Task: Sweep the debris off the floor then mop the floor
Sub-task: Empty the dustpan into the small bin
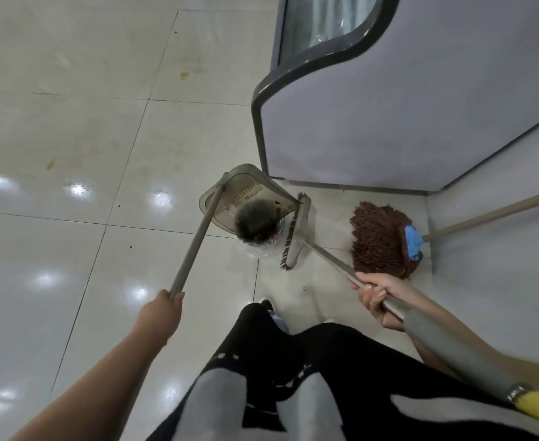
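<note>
Curling its fingers round the long dustpan handle [195, 243], the left hand [163, 310] tips the grey dustpan [246, 192] over a small bin [258, 240]. The right hand [378, 297] grips the broom handle; the broom head [297, 230] rests on the tiled floor [71, 122] just beside the bin. A brown mop [379, 240] lies near the wall.

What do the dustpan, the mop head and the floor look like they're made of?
Dustpan: probably smoke-tinted plastic, as it is translucent with a moulded comb ridge.
Mop head: brown looped yarn, likely cotton or microfibre, with a matte, shaggy look, clamped in a blue plastic-looking holder.
Floor: glossy cream tiles, probably ceramic or polished stone, with grout lines and sharp light reflections.
</note>
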The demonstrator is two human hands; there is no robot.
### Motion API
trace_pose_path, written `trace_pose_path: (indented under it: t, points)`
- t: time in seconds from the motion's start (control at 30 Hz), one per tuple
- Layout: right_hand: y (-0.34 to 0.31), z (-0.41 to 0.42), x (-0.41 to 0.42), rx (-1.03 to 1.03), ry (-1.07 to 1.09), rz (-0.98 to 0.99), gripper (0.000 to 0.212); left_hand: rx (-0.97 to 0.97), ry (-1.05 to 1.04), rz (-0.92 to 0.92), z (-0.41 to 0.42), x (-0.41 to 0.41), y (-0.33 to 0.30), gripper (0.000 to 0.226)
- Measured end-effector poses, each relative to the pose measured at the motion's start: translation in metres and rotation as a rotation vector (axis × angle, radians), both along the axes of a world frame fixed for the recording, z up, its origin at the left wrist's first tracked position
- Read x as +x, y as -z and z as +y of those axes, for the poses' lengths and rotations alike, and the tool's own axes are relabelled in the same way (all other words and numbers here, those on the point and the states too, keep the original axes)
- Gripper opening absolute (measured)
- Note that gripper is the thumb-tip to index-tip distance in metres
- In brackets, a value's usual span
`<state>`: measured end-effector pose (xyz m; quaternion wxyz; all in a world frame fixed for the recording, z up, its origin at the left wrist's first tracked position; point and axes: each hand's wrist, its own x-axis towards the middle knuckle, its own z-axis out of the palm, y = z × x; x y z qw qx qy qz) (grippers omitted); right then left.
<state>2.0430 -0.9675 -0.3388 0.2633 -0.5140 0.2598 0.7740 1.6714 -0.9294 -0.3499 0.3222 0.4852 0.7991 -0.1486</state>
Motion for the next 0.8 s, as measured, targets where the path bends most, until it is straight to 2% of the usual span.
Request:
trace_pose_path:
  t: [0.13,0.47,0.8]
  points:
    - [-0.005,0.008,0.004,0.014,-0.011,-0.028,0.035,0.009,-0.059,-0.061,-0.002,0.002,-0.002,0.036]
    - [-0.010,0.011,0.005,0.034,-0.074,-0.074,0.033,0.036,0.031,0.057,-0.013,-0.015,-0.021,0.035]
    - [-0.011,0.006,0.005,0.059,-0.048,-0.084,0.035,0.007,-0.030,-0.013,-0.025,-0.011,-0.023,0.034]
